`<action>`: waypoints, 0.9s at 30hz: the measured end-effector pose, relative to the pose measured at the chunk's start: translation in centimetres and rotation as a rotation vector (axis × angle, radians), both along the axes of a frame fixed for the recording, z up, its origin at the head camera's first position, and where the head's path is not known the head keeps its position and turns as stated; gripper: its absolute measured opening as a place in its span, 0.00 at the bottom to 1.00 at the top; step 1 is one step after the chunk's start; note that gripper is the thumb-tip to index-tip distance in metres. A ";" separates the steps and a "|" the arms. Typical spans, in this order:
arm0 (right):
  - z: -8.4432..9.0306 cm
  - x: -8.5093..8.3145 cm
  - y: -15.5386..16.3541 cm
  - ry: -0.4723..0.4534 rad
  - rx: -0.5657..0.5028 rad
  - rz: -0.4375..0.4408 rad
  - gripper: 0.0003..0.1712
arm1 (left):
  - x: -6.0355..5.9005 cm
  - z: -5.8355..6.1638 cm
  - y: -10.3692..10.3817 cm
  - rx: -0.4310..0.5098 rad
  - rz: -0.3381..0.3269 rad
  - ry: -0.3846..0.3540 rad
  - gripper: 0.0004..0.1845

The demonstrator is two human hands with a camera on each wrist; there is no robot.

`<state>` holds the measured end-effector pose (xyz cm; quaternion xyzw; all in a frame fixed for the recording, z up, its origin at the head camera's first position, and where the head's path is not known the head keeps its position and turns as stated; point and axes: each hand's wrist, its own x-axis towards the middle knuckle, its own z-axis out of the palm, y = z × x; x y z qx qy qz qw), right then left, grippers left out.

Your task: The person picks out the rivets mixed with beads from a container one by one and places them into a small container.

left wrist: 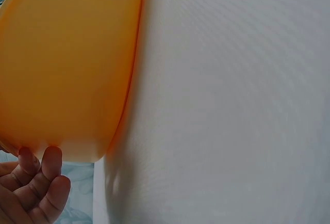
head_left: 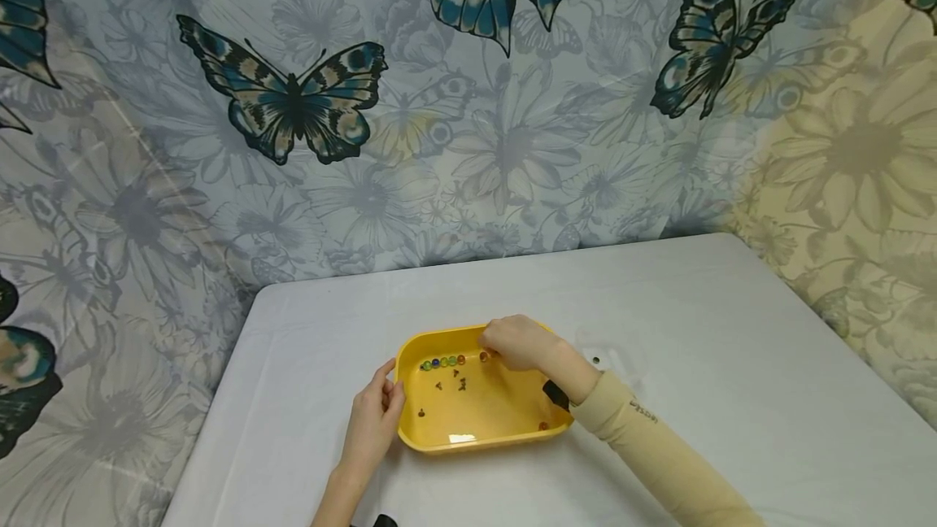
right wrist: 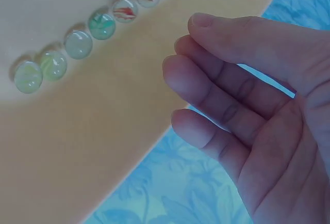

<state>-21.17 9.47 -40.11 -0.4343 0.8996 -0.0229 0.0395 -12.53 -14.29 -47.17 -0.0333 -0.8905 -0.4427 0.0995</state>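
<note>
- Yellow tray (head_left: 476, 421): shallow, rounded corners, sits on the table (head_left: 703, 324) near the front edge, slightly left of the table's middle.
- Tray contents: a row of glass marbles (head_left: 442, 362) lined along the far wall, side by side and touching or nearly so; colours read as green, blue, yellow-green and orange in the head view.
- Right wrist view shows the same row close up (right wrist: 77, 44): pale green and clear ones at one end, red-streaked ones at the other.
- One more orange marble (head_left: 484, 356) lies just past the row, beside the right hand's fingers.
- Several small dark pieces (head_left: 459, 382) lie scattered on the tray floor near its middle; too small to identify. One small orange piece (head_left: 543, 426) sits in the near right corner.
- Left hand (head_left: 375, 421): grip on the tray's left rim, fingers curled round the outer wall, thumb at the upper edge. Left wrist view shows fingertips (left wrist: 51, 157) pressed on the tray's underside edge.
- Right hand (head_left: 516, 342): above the tray's far right rim, fingers loosely spread and slightly bent, nothing between them in the wrist view (right wrist: 247, 105).
- A small clear object with a green dot (head_left: 596, 360) lies on the table just right of the tray; its shape is unclear.
- Butterfly-print cloth (head_left: 293, 104) hangs behind the table's far edge.
</note>
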 end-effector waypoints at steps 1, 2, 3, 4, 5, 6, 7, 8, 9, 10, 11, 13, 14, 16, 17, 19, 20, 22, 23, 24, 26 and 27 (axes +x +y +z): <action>0.0 0.0 0.0 -0.001 -0.006 0.001 0.08 | 0.0 0.0 0.0 0.000 0.001 -0.001 0.21; 0.1 0.0 0.0 -0.002 -0.012 0.002 0.09 | 0.1 0.0 0.0 0.002 0.002 -0.001 0.21; 0.1 0.0 0.0 -0.005 -0.015 0.002 0.09 | 0.1 0.0 0.0 0.001 0.003 0.000 0.21; 0.2 0.1 0.0 -0.008 -0.018 0.002 0.09 | 0.1 0.1 0.0 0.002 0.004 0.003 0.21; 0.2 0.1 0.0 -0.010 -0.023 0.001 0.10 | 0.1 0.1 0.0 0.002 0.005 0.006 0.21; 0.3 0.1 0.1 -0.011 -0.029 0.000 0.10 | 0.1 0.1 0.0 0.001 0.005 0.006 0.21; 0.4 0.2 0.1 -0.012 -0.035 -0.002 0.11 | 0.2 0.1 -0.1 0.000 0.004 0.005 0.21; 0.4 0.2 0.1 -0.013 -0.038 -0.004 0.11 | 0.2 0.1 -0.1 -0.001 0.004 0.005 0.21; 0.5 0.2 0.2 -0.013 -0.042 -0.006 0.12 | 0.2 0.2 -0.1 -0.003 0.004 0.003 0.21; 0.6 0.3 0.2 -0.011 -0.046 -0.008 0.13 | 0.2 0.2 -0.1 -0.003 0.004 0.000 0.21; 0.7 0.3 0.2 -0.009 -0.050 -0.007 0.13 | 0.2 0.2 -0.1 -0.004 0.003 -0.004 0.21; 0.9 0.5 0.3 -0.004 -0.049 -0.009 0.12 | 0.2 0.2 0.0 -0.003 0.006 -0.007 0.21; 1.0 0.5 0.4 -0.001 -0.046 -0.011 0.12 | 0.1 0.2 0.0 -0.002 0.006 -0.008 0.21; 1.2 0.7 0.5 0.002 -0.039 -0.018 0.11 | 0.1 0.1 0.0 -0.002 0.005 -0.009 0.21; 1.3 0.8 0.5 0.005 -0.034 -0.022 0.11 | 0.1 0.1 0.0 -0.002 0.004 -0.008 0.21; 1.5 0.9 0.7 0.010 -0.028 -0.028 0.11 | 0.1 0.0 0.0 -0.001 0.002 -0.006 0.21; 1.5 1.0 0.7 0.011 -0.026 -0.032 0.11 | 0.0 0.0 0.0 0.000 0.001 -0.004 0.21; 1.7 1.1 0.9 0.019 -0.028 -0.035 0.12 | 0.0 0.0 0.0 -0.001 0.000 -0.001 0.21; 1.7 1.1 1.0 0.022 -0.031 -0.035 0.12 | 0.0 0.0 0.0 0.000 0.000 0.001 0.21; 1.7 1.1 1.1 0.023 -0.035 -0.037 0.12 | 0.1 0.0 0.0 0.001 -0.001 0.002 0.21; 1.8 1.1 1.3 0.024 -0.045 -0.039 0.12 | 0.1 0.0 0.0 0.000 -0.003 0.002 0.21; 1.8 1.1 1.4 0.026 -0.049 -0.038 0.12 | 0.1 0.1 0.0 -0.001 -0.003 0.001 0.21</action>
